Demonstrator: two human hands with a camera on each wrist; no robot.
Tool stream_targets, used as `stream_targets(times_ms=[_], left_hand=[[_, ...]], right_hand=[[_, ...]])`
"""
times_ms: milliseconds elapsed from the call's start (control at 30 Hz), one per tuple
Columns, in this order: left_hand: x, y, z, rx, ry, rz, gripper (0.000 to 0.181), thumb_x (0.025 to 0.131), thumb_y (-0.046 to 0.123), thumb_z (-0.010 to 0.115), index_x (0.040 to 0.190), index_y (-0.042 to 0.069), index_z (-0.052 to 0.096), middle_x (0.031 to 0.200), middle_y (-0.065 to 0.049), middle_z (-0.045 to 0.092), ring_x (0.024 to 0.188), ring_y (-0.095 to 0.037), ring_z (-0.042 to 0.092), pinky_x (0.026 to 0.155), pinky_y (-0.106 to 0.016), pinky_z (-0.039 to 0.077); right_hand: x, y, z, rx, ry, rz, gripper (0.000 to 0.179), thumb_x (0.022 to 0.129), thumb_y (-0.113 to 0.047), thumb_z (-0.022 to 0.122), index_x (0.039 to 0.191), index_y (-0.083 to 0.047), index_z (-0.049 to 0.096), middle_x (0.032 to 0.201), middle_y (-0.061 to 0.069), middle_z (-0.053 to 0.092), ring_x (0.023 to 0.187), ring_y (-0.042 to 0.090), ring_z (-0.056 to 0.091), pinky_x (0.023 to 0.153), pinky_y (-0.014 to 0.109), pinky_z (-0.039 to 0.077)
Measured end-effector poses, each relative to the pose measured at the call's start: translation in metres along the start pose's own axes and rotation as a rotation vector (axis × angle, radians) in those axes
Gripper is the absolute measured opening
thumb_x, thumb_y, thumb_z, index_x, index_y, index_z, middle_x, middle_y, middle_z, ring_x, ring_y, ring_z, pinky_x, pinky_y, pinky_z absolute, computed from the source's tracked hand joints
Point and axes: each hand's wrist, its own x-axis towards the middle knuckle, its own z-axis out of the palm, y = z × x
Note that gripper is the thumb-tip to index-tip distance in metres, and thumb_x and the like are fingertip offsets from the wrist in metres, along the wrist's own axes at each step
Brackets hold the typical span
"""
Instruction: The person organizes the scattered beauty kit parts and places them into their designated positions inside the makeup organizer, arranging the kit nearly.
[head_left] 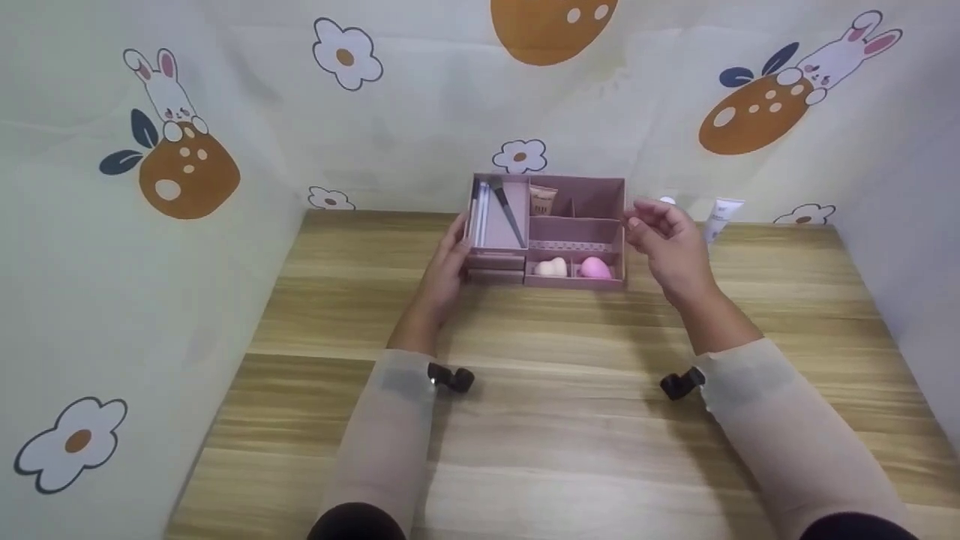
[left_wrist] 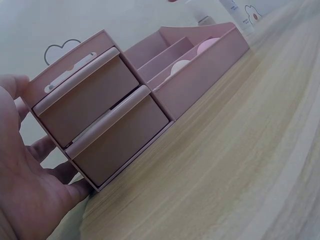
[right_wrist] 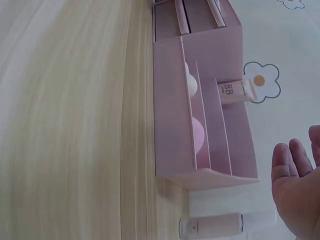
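Note:
A pink makeup organizer stands on the table near the patterned backdrop. My left hand rests against its left side; in the left wrist view the fingers touch that side, beside two closed drawers. Makeup brushes lie in the top left tray. A BB cream tube stands in a back compartment. In the front compartments sit a beige makeup sponge and a pink makeup sponge. My right hand hovers by the organizer's right end, fingers loosely bent, holding nothing.
To the right of the organizer stand a white tube and a clear-capped bottle, partly behind my right hand in the head view. The wood-grain table meets the printed backdrop at its back and sides.

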Motion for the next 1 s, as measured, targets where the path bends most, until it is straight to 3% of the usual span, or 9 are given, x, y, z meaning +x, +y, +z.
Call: stream_targets(times_ms=[200, 333, 500, 733, 1000], left_hand=[[0.000, 0.001, 0.000, -0.015, -0.001, -0.002, 0.054, 0.113, 0.050, 0.041, 0.166, 0.050, 0.030, 0.182, 0.008, 0.017, 0.170, -0.026, 0.013, 0.137, -0.055, 0.020], [0.000, 0.001, 0.001, -0.020, 0.001, -0.002, 0.055, 0.113, 0.049, 0.041, 0.167, 0.048, 0.029, 0.182, 0.007, 0.016, 0.170, -0.025, 0.012, 0.137, -0.056, 0.019], [0.000, 0.001, 0.002, -0.015, 0.016, -0.001, 0.054, 0.113, 0.047, 0.042, 0.166, 0.049, 0.031, 0.182, 0.008, 0.018, 0.170, -0.025, 0.014, 0.137, -0.057, 0.019], [-0.002, 0.001, 0.001, 0.013, 0.015, -0.012, 0.052, 0.113, 0.050, 0.041, 0.163, 0.055, 0.031, 0.181, 0.011, 0.017, 0.170, -0.024, 0.014, 0.137, -0.053, 0.021], [-0.003, 0.002, 0.001, 0.007, 0.016, -0.011, 0.053, 0.113, 0.049, 0.041, 0.164, 0.054, 0.031, 0.182, 0.010, 0.015, 0.170, -0.024, 0.012, 0.137, -0.052, 0.020]], right_hand=[[-0.011, -0.001, -0.027, 0.121, 0.033, -0.058, 0.023, 0.101, 0.000, 0.070, 0.123, -0.004, 0.069, 0.110, 0.003, 0.077, 0.099, 0.013, 0.076, 0.084, 0.024, 0.066], [-0.019, -0.003, -0.049, 0.127, 0.059, -0.051, 0.025, 0.101, -0.002, 0.072, 0.126, -0.001, 0.068, 0.113, 0.006, 0.078, 0.107, 0.016, 0.075, 0.085, 0.021, 0.064], [-0.026, -0.003, -0.070, 0.090, 0.104, -0.029, 0.024, 0.101, -0.008, 0.072, 0.125, -0.006, 0.070, 0.112, 0.002, 0.080, 0.108, 0.016, 0.076, 0.086, 0.021, 0.064], [-0.028, -0.001, -0.085, 0.085, 0.136, -0.018, 0.026, 0.101, -0.010, 0.074, 0.126, -0.006, 0.071, 0.110, 0.002, 0.079, 0.107, 0.016, 0.076, 0.087, 0.022, 0.065], [-0.015, -0.002, -0.100, 0.083, 0.291, -0.052, 0.030, 0.096, -0.006, 0.078, 0.124, 0.002, 0.069, 0.101, 0.002, 0.072, 0.092, 0.013, 0.073, 0.076, 0.018, 0.063]])
